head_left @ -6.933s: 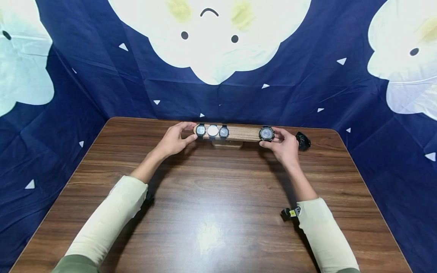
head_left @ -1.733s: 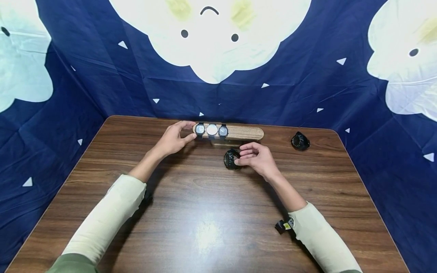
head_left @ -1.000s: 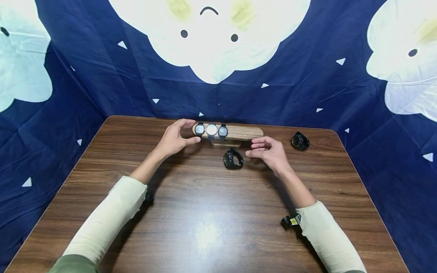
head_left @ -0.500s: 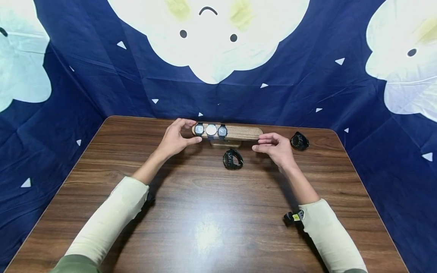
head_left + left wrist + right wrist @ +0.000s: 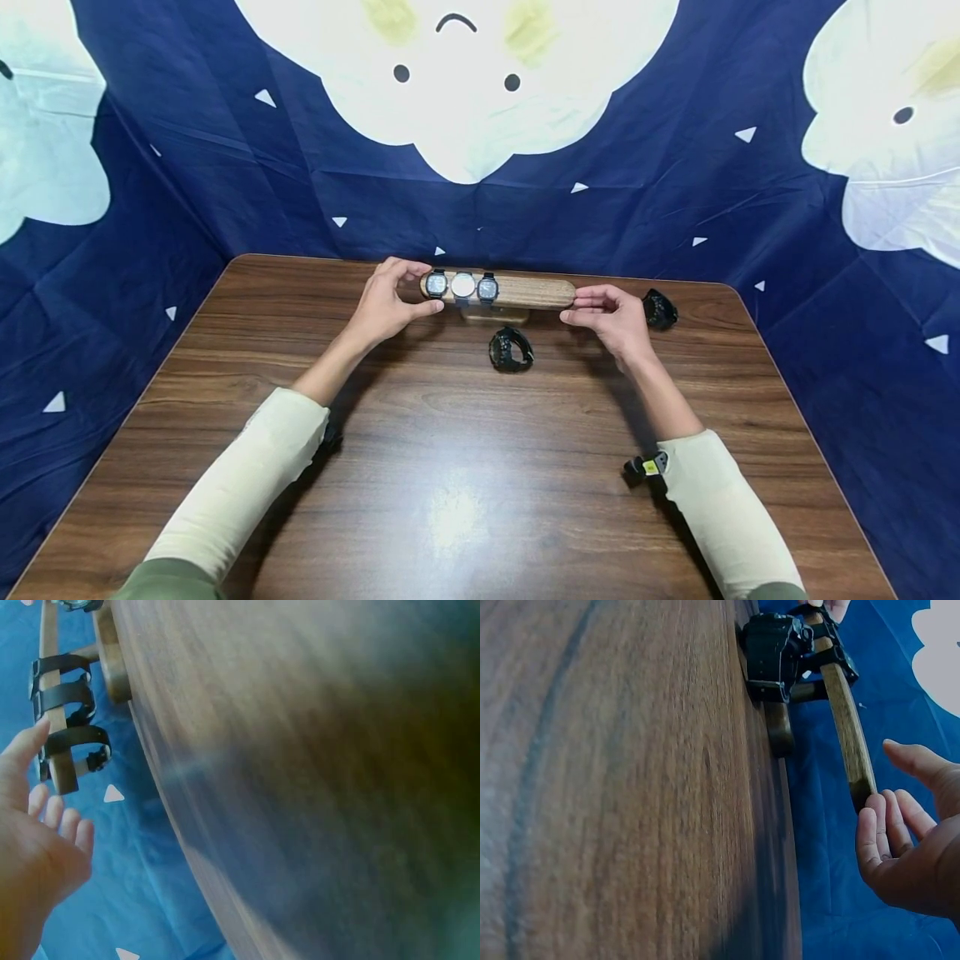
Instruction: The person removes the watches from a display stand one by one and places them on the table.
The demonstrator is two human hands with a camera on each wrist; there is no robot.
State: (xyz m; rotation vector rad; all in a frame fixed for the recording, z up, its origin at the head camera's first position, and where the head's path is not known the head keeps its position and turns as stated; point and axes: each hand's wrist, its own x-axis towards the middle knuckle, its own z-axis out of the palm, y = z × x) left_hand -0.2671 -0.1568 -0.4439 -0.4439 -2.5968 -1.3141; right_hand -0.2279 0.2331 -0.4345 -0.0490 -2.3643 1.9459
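A wooden watch stand (image 5: 536, 292) with a long bar stands near the table's far edge. Three watches are strapped around its left part: a square-faced watch (image 5: 436, 285), a round pale-faced watch (image 5: 462, 285) and a dark square-faced watch (image 5: 487, 288). My left hand (image 5: 386, 307) is at the bar's left end, thumb on the near side and fingers at the far side, not curled round it. My right hand (image 5: 611, 318) touches the right end with extended fingertips, its thumb held apart. A black chunky watch (image 5: 512, 349) with a closed strap lies before the stand.
Another black watch (image 5: 660, 309) lies at the back right, just beyond my right hand. The brown wooden table (image 5: 450, 450) ends close behind the stand, where a blue curtain (image 5: 480, 217) with white clouds hangs.
Earlier the right hand held a chunky watch at the bar's right end; that watch then came down before the stand. The right hand let go of it and moved right to the bar's end.
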